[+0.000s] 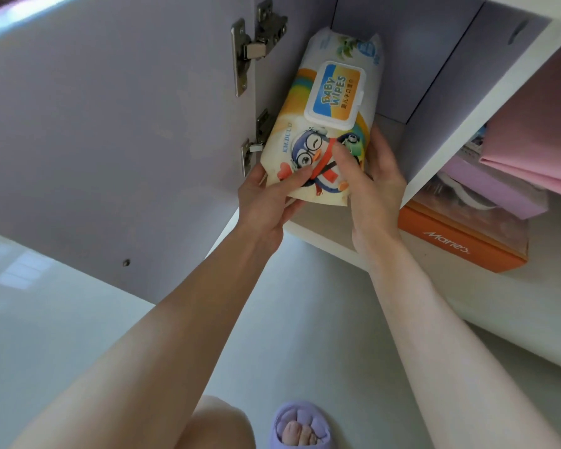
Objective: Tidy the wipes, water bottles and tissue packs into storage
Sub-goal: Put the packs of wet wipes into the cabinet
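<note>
Wipes pack (324,131), soft glossy pouch with rigid rectangular flip lid (penguin print), lies partly inside the lilac cupboard compartment (412,76); left hand (266,199) and right hand (373,186) clasp its near end.

Orange box (460,244) (lettered "Marie's") under purple box (486,186); lilac slipper (300,424) on the floor.

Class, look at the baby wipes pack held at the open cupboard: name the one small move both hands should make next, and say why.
Probably slide the baby wipes pack further back into the cupboard compartment. The left hand and right hand grip its near end, which overhangs the shelf's front edge, and the space behind looks free.
</note>
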